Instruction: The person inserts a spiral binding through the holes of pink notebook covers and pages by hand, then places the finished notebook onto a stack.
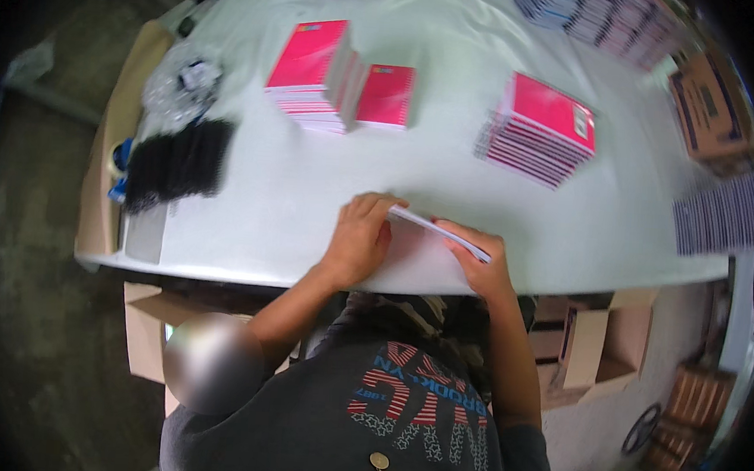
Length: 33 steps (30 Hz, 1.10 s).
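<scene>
Near the table's front edge I hold a thin notebook (438, 227) on its edge, tilted down to the right. Its white page edge faces up, and a pink tint shows on the cloth below it. My left hand (359, 239) has its fingers closed at the left end, where the grip is partly hidden. My right hand (482, 261) pinches the right end between thumb and fingers. Beyond my hands stand a tall stack of pink notebooks (312, 59), a lower pink notebook pile (385, 96) against it, and a stack of pink spiral notebooks (546, 125) at the right.
A white cloth covers the table (290, 247). Black binding spirals (178, 163) and a clear plastic bag (183, 85) lie left. Spiral-bound stacks (724, 213) and a cardboard box (708, 109) are at right. Open cartons (603, 349) stand below the table edge.
</scene>
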Available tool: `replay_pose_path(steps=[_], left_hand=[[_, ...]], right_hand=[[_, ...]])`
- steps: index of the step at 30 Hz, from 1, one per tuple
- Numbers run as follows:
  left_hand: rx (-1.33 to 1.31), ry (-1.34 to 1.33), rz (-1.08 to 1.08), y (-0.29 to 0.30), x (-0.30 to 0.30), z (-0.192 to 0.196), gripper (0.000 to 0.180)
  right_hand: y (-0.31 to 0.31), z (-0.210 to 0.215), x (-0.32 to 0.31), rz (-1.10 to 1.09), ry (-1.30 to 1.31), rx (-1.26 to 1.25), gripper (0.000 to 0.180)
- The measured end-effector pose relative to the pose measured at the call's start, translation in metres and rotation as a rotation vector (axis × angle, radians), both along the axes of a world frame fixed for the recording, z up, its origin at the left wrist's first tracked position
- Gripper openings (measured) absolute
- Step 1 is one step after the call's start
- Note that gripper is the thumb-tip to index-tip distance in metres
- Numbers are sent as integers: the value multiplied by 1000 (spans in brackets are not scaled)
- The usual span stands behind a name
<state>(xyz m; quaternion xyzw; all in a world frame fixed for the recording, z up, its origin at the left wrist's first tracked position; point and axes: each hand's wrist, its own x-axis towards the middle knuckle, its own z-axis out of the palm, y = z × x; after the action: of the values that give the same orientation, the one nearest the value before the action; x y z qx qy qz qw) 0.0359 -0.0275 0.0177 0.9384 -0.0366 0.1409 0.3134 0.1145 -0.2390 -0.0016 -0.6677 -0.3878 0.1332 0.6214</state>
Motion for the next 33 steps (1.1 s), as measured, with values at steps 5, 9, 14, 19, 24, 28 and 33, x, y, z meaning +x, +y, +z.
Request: replay_pose_path(steps=[5, 9, 14, 19, 24, 28, 33], left_hand=[[397, -207, 727, 153, 7, 21, 31], [664, -111, 1102, 260, -11, -6, 52], [871, 30, 1057, 205, 0, -37, 55], [626, -129, 883, 114, 14, -27, 37], [382, -68, 919, 147, 15, -13, 23], [461, -174, 1046, 161, 22, 20, 30], [-515, -432, 789, 143, 27, 35, 27]], right_hand=[[1, 0, -2, -193, 101, -55, 29], [9, 12, -4, -289, 134, -9, 23], [2, 5, -1, -247, 121, -3, 20], [-1, 0, -1, -238, 125, 28, 22], [-1, 3, -1, -214, 192, 39, 26], [0, 5, 0, -233, 173, 43, 27], [-12, 2, 11, -239, 186, 17, 28]])
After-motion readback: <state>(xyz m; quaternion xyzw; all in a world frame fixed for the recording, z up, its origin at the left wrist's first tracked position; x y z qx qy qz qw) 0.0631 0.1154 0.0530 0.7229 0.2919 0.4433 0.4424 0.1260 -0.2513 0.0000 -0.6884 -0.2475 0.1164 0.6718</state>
